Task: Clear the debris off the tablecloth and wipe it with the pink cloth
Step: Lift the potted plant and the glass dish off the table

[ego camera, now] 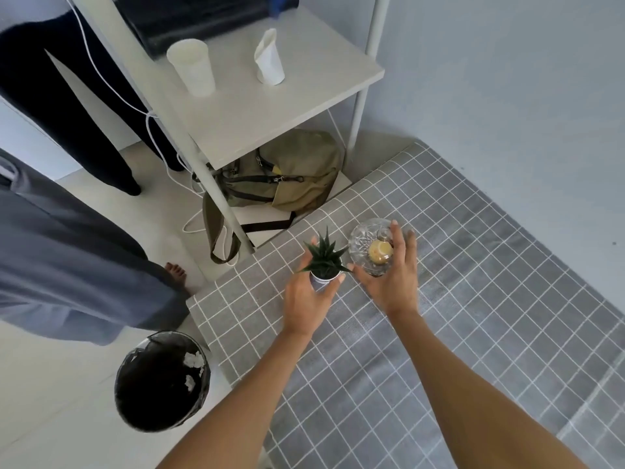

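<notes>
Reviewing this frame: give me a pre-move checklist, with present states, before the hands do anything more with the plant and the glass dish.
1. Left hand wrapped around the potted plant: ok.
2. Right hand on the glass dish: ok; firmness of hold: cannot tell.
3. Plant upright: ok.
4. Debris gone from the visible tablecloth: ok.
5. Pink cloth within reach: not ok, none in view.
6. Bin open beside the table: ok.

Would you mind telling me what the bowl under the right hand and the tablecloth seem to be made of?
The bowl looks like clear cut glass: it is transparent, with faceted patterns catching light, though moulded plastic cannot be ruled out. The tablecloth looks like woven fabric with a matte finish: grey with a white grid, showing a fine weave and soft creases.
</notes>
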A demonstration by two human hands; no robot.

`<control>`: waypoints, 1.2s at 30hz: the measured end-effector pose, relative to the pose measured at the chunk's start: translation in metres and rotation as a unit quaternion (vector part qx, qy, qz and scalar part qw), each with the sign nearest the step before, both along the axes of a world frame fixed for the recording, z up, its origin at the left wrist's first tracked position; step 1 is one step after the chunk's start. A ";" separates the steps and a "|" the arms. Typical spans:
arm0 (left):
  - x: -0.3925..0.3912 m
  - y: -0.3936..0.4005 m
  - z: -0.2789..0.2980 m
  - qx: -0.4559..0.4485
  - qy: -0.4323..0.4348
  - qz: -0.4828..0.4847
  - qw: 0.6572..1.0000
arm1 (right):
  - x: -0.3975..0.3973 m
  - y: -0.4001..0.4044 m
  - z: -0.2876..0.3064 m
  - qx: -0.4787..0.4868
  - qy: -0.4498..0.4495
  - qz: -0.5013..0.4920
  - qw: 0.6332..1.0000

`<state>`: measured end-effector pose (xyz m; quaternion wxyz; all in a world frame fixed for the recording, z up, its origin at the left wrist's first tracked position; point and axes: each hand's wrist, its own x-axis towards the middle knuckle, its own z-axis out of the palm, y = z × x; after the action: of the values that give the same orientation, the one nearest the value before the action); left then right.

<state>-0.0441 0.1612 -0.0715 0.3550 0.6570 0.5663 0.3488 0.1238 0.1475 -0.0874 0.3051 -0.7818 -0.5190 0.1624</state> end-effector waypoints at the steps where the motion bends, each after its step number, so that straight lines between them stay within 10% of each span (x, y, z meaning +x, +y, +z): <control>1: 0.000 0.000 0.001 0.002 -0.001 0.003 1.000 | 0.000 0.001 -0.001 0.002 -0.001 0.001 1.000; 36: -0.055 -0.008 0.018 0.031 0.075 -0.061 0.995 | -0.023 -0.033 -0.011 0.101 -0.014 -0.097 0.990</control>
<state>-0.0993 0.1533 -0.0535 0.3117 0.7254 0.5389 0.2936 0.1013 0.1148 -0.0980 0.3893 -0.7961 -0.4584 0.0680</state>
